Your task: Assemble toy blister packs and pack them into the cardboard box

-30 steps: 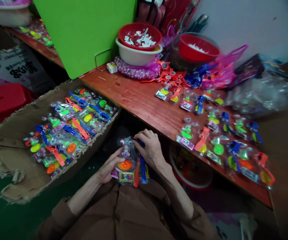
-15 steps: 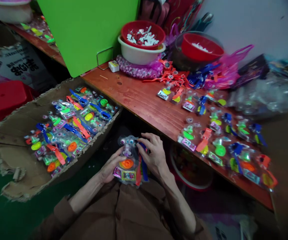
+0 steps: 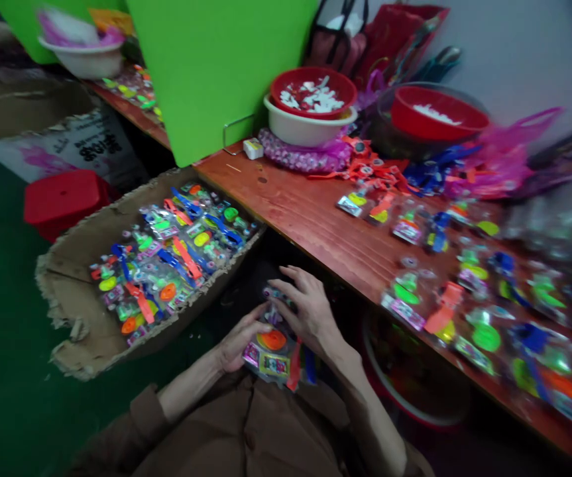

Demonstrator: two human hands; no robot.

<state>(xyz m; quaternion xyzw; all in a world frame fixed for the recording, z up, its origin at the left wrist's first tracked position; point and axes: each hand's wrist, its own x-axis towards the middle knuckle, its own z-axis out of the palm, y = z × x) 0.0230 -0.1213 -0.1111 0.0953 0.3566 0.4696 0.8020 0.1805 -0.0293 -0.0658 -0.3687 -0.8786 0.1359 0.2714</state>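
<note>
Over my lap I hold a clear toy packet (image 3: 272, 350) with an orange disc, a label card and red and blue straps inside. My left hand (image 3: 238, 342) grips the packet's left edge from below, fingers curled. My right hand (image 3: 308, 308) lies on top of the packet's upper right part with its fingers spread and bent over it. A torn cardboard box (image 3: 74, 311) full of similar toy packets (image 3: 171, 252) sits on the floor to my left.
A red wooden table (image 3: 305, 212) carries several filled packets (image 3: 464, 291), red bowls (image 3: 437, 112) and a white basin (image 3: 305, 129) of small parts. A green panel (image 3: 216, 66) stands at its left end. A red stool (image 3: 64, 199) is on the green floor; a tub (image 3: 405, 371) sits under the table.
The view has swung left and down, so everything shifted right in frame. My hands keep the packet; my right hand's fingers have spread wider across its top.
</note>
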